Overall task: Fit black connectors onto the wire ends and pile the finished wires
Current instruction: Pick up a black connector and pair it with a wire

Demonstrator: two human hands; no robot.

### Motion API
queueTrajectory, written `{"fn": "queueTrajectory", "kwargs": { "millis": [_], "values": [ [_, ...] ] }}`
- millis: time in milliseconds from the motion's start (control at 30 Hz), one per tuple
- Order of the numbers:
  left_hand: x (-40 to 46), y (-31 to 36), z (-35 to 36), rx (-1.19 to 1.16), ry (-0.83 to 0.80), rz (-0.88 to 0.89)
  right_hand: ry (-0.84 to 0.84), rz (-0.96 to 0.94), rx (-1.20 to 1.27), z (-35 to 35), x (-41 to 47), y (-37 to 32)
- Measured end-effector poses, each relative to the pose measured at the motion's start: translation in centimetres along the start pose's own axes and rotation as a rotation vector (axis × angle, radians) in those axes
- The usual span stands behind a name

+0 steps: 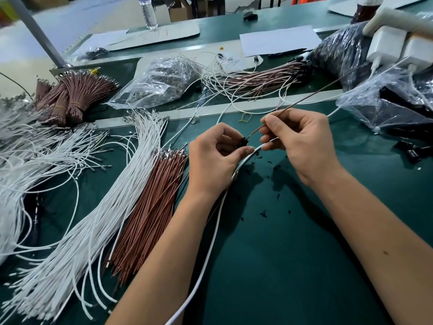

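The left hand (215, 156) pinches a black connector (243, 142) above the green table (304, 254), while the right hand (302, 141) pinches a brown wire (304, 100) and feeds its end into the connector; a white wire (248, 158) also runs through the right fingers. Across the table lies a finished pile (257, 78) with black ends. Loose white wires (93, 207) and brown wires (150, 207) at the left look unfitted, so much work is left.

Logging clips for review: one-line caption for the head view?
Left hand holds a black connector while right hand feeds a brown wire into it.
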State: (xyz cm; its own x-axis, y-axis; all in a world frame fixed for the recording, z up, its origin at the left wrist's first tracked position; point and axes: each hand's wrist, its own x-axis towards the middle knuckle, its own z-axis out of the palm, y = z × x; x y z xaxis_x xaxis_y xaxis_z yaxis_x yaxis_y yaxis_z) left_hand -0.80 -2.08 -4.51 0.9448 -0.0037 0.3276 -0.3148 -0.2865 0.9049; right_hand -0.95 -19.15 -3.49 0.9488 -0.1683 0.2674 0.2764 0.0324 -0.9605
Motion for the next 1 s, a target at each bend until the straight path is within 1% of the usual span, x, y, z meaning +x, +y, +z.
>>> {"fn": "queueTrajectory", "kwargs": {
  "millis": [167,333,467,600,733,833,1000],
  "values": [
    [-0.02,0.06,-0.07,-0.033,-0.006,0.014,0.002,0.041,-0.018,-0.27,0.11,0.07],
    [-0.09,0.16,-0.05,-0.031,-0.019,0.024,0.005,0.047,0.035,0.0,-0.06,0.02],
    [-0.05,0.08,-0.11,-0.024,-0.009,0.032,-0.028,0.051,0.028,0.33,-0.29,0.19],
    [0.05,-0.12,-0.1,-0.042,-0.005,0.029,-0.057,0.111,0.018,0.4,-0.25,0.29],
    [0.17,-0.22,-0.07,-0.121,0.004,-0.003,-0.048,0.163,0.124,-0.03,-0.06,0.04],
    [0.19,-0.21,-0.01,-0.159,-0.003,-0.007,-0.062,0.161,0.145,0.14,-0.19,0.04],
    [0.07,-0.17,0.0,-0.145,0.009,0.0,-0.053,0.124,0.111,0.42,-0.33,0.01]
  ]
}}
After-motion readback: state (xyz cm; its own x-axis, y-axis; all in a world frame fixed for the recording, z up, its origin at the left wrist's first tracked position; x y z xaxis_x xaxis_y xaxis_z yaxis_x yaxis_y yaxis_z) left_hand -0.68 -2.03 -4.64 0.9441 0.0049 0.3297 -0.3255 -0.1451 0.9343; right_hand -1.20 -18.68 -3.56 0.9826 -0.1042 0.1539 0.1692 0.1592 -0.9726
